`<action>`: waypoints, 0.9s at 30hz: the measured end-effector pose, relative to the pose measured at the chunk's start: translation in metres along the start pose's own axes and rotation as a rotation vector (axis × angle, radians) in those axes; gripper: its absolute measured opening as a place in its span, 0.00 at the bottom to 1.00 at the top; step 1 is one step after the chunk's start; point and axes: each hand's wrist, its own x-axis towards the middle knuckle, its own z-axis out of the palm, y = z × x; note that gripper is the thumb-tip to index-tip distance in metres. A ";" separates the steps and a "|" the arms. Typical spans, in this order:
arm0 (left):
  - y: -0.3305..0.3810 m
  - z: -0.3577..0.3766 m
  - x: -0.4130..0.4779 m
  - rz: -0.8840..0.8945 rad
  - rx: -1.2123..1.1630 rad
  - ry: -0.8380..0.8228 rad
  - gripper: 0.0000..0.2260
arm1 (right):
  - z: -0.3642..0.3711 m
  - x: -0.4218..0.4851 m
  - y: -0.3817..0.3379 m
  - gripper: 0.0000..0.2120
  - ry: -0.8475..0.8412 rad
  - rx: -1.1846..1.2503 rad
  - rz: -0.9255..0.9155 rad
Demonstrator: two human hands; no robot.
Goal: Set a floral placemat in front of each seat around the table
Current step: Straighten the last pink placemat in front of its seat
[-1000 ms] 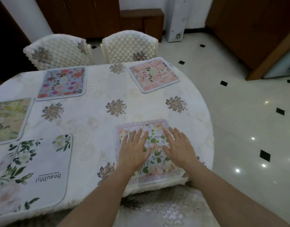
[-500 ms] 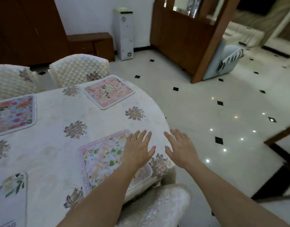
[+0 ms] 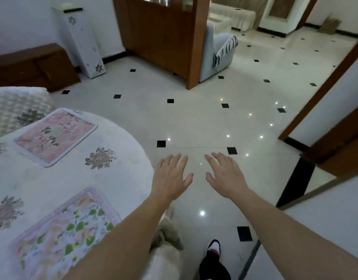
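A green-and-pink floral placemat point(image 3: 63, 229) lies flat near the table's front edge at lower left. A pink floral placemat point(image 3: 54, 136) lies further back, in front of a quilted white chair point(image 3: 14, 110). Both rest on the white tablecloth of the round table point(image 3: 121, 178). My left hand point(image 3: 171, 176) hovers past the table's right edge, over the floor, fingers spread and holding nothing. My right hand point(image 3: 226, 174) is beside it, also spread and holding nothing, above the tiles.
A cream chair back point(image 3: 166, 257) sits under my left forearm at the table's edge. My foot in a black shoe point(image 3: 213, 259) stands on the glossy tiled floor. A wooden partition point(image 3: 164, 37), a low wooden cabinet point(image 3: 34, 67) and a door frame point(image 3: 323, 89) border the open floor.
My view has swung right, away from the table. Both hands have lifted off the green-and-pink placemat and moved right, off the table and out over the floor.
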 end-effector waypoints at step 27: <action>0.028 0.025 0.292 -0.174 0.144 -0.045 0.28 | 0.010 0.262 0.181 0.27 0.003 0.099 -0.153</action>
